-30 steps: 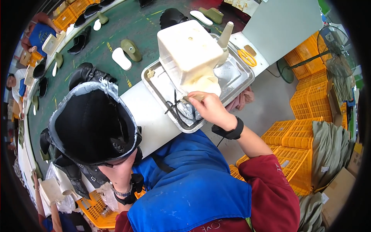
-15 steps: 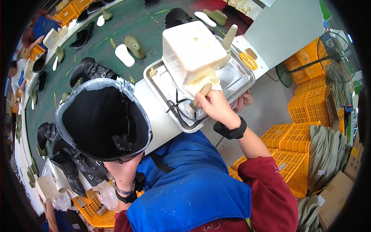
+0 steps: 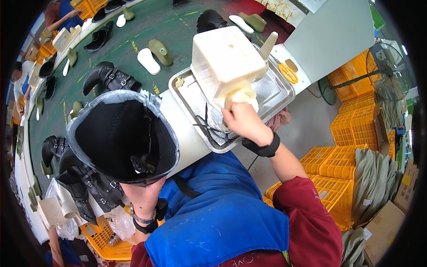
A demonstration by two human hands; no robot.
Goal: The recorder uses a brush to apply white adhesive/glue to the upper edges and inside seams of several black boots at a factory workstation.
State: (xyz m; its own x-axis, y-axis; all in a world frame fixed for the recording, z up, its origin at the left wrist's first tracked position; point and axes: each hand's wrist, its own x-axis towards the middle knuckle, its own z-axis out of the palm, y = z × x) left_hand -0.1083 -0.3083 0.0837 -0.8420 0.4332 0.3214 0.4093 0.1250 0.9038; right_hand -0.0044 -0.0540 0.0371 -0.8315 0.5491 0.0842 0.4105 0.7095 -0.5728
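Gripping the brush (image 3: 229, 104), the right hand (image 3: 247, 121) had turned, covering more of it, keeping work at the tray (image 3: 183, 97); the boot (image 3: 116, 140) hid the left hand (image 3: 144, 196), grip indeterminable.

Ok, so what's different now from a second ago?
The right hand turned the brush handle: sideways before, it now points away from you. The black boot shifted slightly right, toward the metal tray. Nothing was let go. The white container stayed put.

We count 1 held blk boot (image 3: 118, 138), 1 held tool (image 3: 228, 103), 1 metal tray (image 3: 272, 97), 1 pr scissors (image 3: 288, 73), 1 fan (image 3: 386, 69).
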